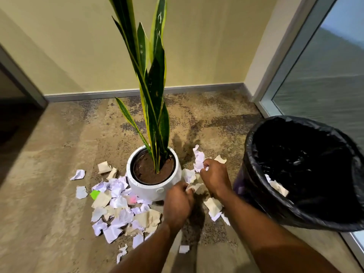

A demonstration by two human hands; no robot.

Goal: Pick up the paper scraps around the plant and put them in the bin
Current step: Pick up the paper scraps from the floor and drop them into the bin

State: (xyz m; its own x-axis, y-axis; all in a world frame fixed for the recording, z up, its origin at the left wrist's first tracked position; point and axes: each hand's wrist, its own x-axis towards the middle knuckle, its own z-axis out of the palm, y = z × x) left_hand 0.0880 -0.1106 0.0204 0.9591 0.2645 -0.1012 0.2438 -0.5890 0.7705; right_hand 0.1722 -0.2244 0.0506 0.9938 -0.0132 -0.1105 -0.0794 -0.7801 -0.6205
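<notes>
While most of the paper scraps [118,205] lie heaped on the carpet [49,194] against the left and near side of the white pot [149,191], your hands are at the smaller cluster between the pot and the bin [295,213]. Your right hand [215,179] has its fingers [205,164] curled round a crumpled white scrap [199,161] just right of the pot. Your left hand [177,205], nearer you, pinches a beige scrap [194,187] at the pot's right flank. More scraps lie beside your right forearm. A snake plant [153,85] stands in the pot. The bin, lined with a black bag [256,194], stands at your right and holds a few pieces of paper [276,186].
</notes>
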